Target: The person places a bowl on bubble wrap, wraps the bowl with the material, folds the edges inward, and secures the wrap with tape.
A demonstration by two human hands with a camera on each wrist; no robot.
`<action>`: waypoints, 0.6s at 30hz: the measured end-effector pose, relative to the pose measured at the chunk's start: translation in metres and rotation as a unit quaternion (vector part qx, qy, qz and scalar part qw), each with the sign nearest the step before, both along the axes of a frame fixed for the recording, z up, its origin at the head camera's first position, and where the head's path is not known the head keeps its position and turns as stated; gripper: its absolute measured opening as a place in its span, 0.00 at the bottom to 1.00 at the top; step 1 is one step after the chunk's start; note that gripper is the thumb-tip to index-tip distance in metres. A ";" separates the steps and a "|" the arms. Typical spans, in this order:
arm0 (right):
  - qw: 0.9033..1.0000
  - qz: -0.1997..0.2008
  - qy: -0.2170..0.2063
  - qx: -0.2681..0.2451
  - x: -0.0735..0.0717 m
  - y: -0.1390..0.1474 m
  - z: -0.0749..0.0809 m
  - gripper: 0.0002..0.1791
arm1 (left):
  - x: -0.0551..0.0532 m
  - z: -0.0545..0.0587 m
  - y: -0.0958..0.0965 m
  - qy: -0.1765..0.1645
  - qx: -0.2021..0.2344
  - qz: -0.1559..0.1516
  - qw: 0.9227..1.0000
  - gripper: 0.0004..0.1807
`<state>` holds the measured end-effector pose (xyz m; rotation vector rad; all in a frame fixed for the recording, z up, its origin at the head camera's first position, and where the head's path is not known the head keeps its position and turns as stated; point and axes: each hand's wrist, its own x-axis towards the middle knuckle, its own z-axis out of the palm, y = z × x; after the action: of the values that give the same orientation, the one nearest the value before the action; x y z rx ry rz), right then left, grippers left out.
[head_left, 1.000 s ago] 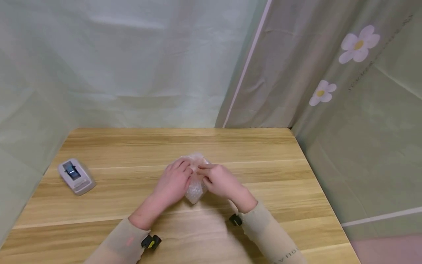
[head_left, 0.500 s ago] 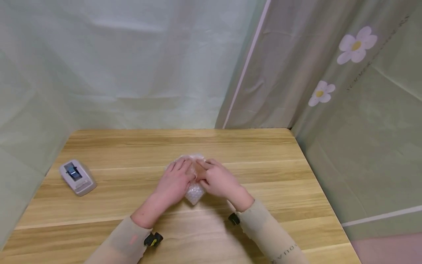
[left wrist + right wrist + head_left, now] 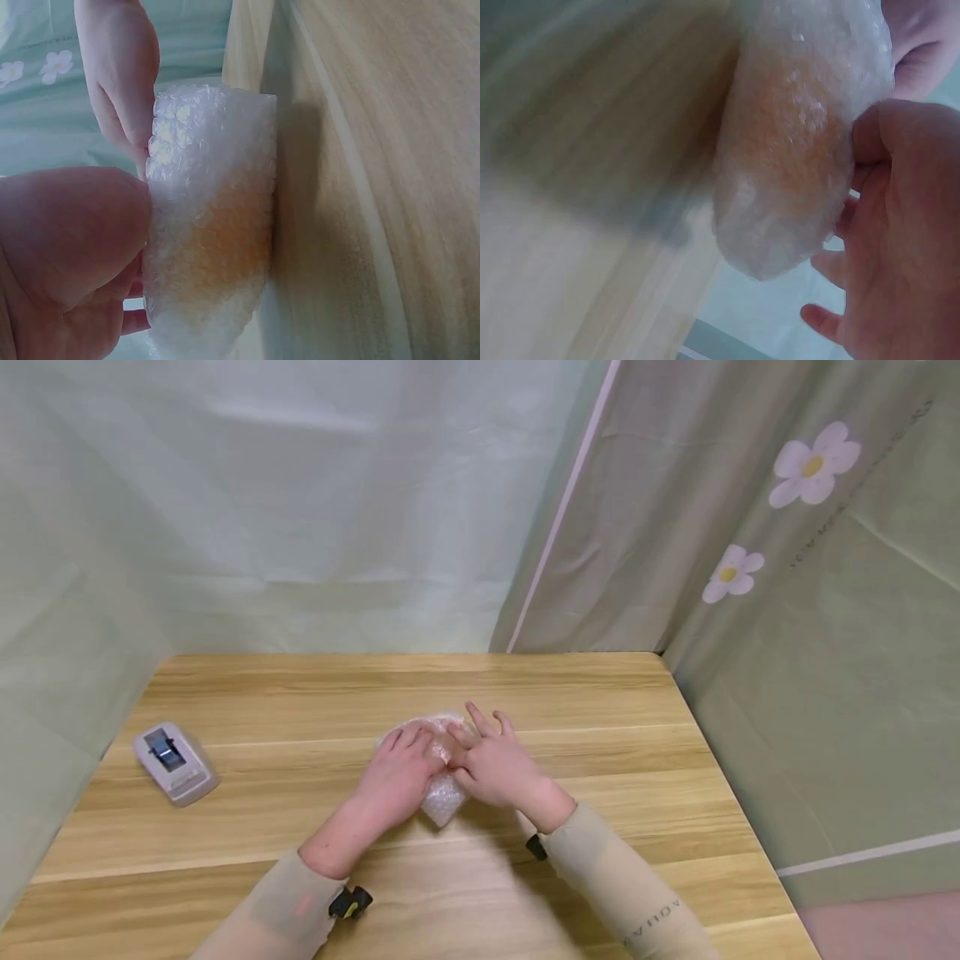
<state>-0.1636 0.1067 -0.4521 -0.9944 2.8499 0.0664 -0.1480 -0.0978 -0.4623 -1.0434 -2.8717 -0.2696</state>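
Note:
A bundle of clear bubble wrap (image 3: 444, 799) lies mid-table, with an orange-brown item (image 3: 229, 240) showing blurred through it; its kind is hidden by the bubbles. My left hand (image 3: 399, 777) rests on the left part of the wrap, its fingers laid forward over the top and its thumb toward the centre. From the right, my right hand (image 3: 498, 768) touches the top of the bundle with thumb and index finger, while its other fingers stick out, raised and spread. In the right wrist view the rounded end of the bundle shows beside the fingers.
A pale grey tape dispenser (image 3: 176, 764) with a dark window stands at the table's left. The wooden table (image 3: 637, 893) ends at a pale curtain (image 3: 337, 527) behind, and a flowered curtain (image 3: 840, 635) runs along the right. Black wrist cameras (image 3: 350, 903) sit at both sleeves.
Both hands have stayed over the bundle. My right hand's outer fingers have lifted and spread away from the wrap. The orange-brown item has come into view between the hands since the earliest frame.

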 end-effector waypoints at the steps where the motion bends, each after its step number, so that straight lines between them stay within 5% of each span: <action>1: 1.000 -0.001 -0.005 0.002 -0.001 -0.001 0.000 0.23 | 0.000 0.001 0.000 -0.001 0.002 0.000 1.000 0.10; 18: 0.998 -0.020 -0.035 0.037 -0.001 -0.007 0.011 0.33 | 0.005 0.010 0.004 -0.073 -0.024 0.020 0.997 0.16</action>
<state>-0.1650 0.1001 -0.4407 -0.9072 2.7794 0.1306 -0.1427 -0.0938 -0.4528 -1.0119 -3.0403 -0.2876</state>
